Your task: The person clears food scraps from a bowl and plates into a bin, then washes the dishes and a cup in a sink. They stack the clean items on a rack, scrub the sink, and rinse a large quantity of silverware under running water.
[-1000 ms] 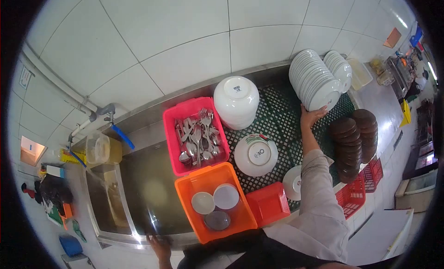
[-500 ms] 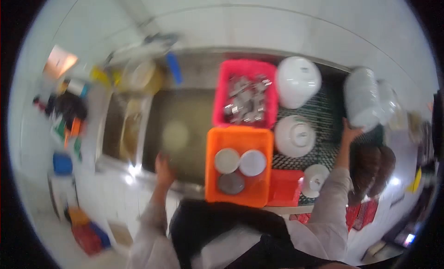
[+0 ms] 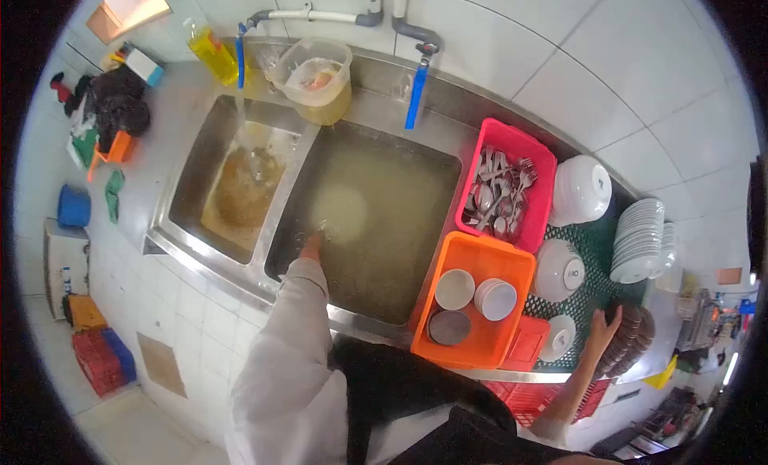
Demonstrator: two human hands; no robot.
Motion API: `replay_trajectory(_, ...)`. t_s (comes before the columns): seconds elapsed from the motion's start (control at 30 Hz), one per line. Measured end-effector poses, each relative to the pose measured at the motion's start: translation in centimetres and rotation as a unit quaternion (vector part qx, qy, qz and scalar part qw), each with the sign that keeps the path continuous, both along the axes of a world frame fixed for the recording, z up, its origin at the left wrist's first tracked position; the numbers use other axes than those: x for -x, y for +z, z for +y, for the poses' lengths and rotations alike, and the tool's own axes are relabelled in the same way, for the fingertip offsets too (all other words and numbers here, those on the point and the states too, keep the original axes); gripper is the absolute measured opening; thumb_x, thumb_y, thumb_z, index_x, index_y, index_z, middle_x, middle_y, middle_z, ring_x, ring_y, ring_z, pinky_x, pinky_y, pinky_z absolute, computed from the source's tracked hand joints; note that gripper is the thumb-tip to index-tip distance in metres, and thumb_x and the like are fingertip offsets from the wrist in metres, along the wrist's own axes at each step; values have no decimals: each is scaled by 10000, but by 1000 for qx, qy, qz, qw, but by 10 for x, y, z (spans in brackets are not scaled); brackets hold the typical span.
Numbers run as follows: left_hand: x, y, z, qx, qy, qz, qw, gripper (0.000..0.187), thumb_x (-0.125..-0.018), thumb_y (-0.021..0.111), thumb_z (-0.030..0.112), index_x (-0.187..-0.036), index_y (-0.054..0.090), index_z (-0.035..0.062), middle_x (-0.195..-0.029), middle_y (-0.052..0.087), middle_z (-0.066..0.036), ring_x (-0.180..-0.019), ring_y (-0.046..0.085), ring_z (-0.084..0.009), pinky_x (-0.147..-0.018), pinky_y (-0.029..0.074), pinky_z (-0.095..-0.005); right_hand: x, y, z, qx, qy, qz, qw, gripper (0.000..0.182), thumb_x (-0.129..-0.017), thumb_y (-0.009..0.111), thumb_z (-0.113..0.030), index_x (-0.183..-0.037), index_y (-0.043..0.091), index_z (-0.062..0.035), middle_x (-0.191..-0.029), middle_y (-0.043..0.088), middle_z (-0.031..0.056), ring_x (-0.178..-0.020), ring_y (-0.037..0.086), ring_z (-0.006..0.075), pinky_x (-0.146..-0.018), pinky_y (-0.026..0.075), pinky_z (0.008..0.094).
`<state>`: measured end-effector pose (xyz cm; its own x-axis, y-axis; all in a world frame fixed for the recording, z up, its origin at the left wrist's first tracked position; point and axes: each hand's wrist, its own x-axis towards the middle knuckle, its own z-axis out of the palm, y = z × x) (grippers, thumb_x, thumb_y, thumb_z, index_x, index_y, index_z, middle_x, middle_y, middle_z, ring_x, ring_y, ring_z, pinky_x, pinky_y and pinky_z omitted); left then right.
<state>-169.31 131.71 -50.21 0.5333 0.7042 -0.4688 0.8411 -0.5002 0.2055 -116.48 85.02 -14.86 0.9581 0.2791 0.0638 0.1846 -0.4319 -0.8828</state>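
A left hand [image 3: 310,246] dips its fingers into the murky water of the sink [image 3: 376,217] at frame centre, its grip hidden underwater; the right hand [image 3: 602,329], open and empty, rests by brown bowls [image 3: 628,341] at lower right, beside an orange crate [image 3: 472,305].

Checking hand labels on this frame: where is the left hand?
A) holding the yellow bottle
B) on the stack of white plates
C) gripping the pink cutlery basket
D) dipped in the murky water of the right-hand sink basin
D: the left hand reaches into the cloudy water of the sink basin, fingers at or under the surface, well apart from the pink cutlery basket.
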Motion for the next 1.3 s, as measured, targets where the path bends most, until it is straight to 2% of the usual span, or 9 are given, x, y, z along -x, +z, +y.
replay_trajectory(0.33, -16, -62, 19, 255, 163, -161, 939, 504, -829, 576, 401, -1211, 546, 74, -1159, 545, -200, -1099, 530, -356, -911, 421, -485, 189, 38, 210, 204, 319, -340, 861, 358, -814, 613, -67, -1162, 538, -30, -1262, 475, 165, -1113, 512, 279, -846, 472, 329)
replay_trajectory(0.43, -11, -60, 4, 310, 205, -189, 909, 526, -832, 569, 421, -1232, 533, 81, -1193, 530, -196, -1115, 521, -354, -915, 415, -493, 262, 13, 307, 204, 455, -149, 854, 456, -827, 629, -224, -1244, 513, -83, -1279, 481, 166, -1227, 417, 354, -1059, 310, 459)
replay_trajectory(0.53, -2, -54, 8, 362, 244, -212, 874, 548, -836, 563, 441, -1254, 521, 88, -1227, 516, -193, -1131, 512, -352, -919, 409, -500, 313, -86, 363, 218, 520, 22, 826, 447, -824, 638, -186, -1217, 512, -15, -1273, 487, 186, -1120, 515, 362, -930, 432, 421)
replay_trajectory(0.67, 3, -52, -7, 430, 298, -241, 817, 578, -841, 554, 467, -1283, 504, 98, -1272, 496, -188, -1152, 500, -350, -925, 401, -509, 376, -199, 389, 418, 634, -148, 634, 450, -838, 599, -255, -1220, 519, -31, -1199, 554, 222, -1103, 552, 349, -910, 446, 446)
replay_trajectory(0.87, 18, -60, -25, 529, 355, -266, 723, 622, -849, 540, 506, -1327, 479, 112, -1340, 467, -181, -1185, 482, -347, -933, 388, -524, 407, -224, 377, 516, 524, 190, 651, 359, -863, 501, -299, -1063, 605, -19, -1062, 623, 202, -1047, 585, 343, -868, 452, 455)
replay_trajectory(0.93, 16, -65, -28, 569, 350, -275, 691, 637, -852, 536, 519, -1341, 470, 116, -1363, 457, -179, -1195, 476, -346, -936, 384, -529, 409, -255, 354, 493, 529, 117, 681, 307, -860, 506, -266, -1012, 624, -27, -1034, 629, 203, -1004, 602, 336, -834, 462, 448)
replay_trajectory(1.17, -19, -22, -7, 559, 404, -122, 714, 789, -853, 481, 618, -1437, 318, 112, -1482, 290, -157, -1302, 335, -398, -976, 305, -605, 392, -259, 341, 326, 521, 139, 776, 197, -821, 601, -202, -930, 665, -52, -942, 643, 186, -908, 620, 327, -768, 468, 432)
replay_trajectory(1.27, 40, -152, -32, 508, 328, -149, 782, 774, -862, 468, 620, -1421, 351, 98, -1454, 340, -165, -1282, 369, -392, -980, 312, -596, 391, -245, 342, 342, 551, 163, 744, 226, -819, 625, -235, -940, 659, -47, -926, 637, 171, -900, 605, 317, -778, 456, 423)
replay_trajectory(1.3, 12, -184, -30, 340, 129, -219, 905, 602, -857, 518, 441, -1316, 450, 58, -1321, 462, -169, -1176, 462, -350, -953, 368, -530, 391, -249, 337, 337, 548, 163, 747, 226, -819, 625, -235, -940, 659, -47, -926, 637, 171, -900, 605, 317, -778, 456, 423)
